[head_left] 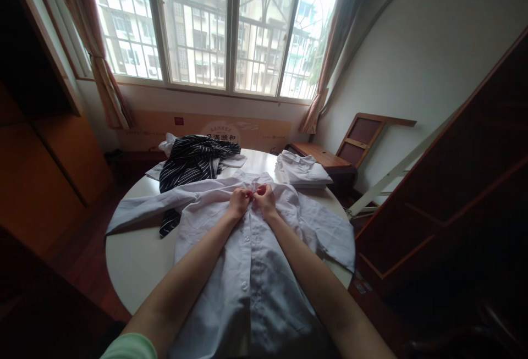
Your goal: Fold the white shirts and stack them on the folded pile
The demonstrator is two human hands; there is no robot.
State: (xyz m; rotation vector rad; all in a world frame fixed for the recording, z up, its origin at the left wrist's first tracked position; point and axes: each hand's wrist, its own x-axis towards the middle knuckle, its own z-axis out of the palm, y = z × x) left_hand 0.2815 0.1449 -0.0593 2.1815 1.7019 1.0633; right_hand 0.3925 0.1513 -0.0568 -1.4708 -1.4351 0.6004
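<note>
A white button-up shirt [251,260] lies spread face up on a round white table [132,260], sleeves out to both sides. My left hand [239,202] and my right hand [264,199] meet at the top of the shirt's button placket, near the collar. Both hands are closed in a pinch on the shirt's front edges. What lies under the fingertips is too small to make out.
A black-and-white striped garment [192,164] is heaped at the table's far left. A folded white shirt [301,171] sits at the far right. A wooden desk [322,156] and leaning board stand beyond. Dark cabinets flank both sides; a barred window is ahead.
</note>
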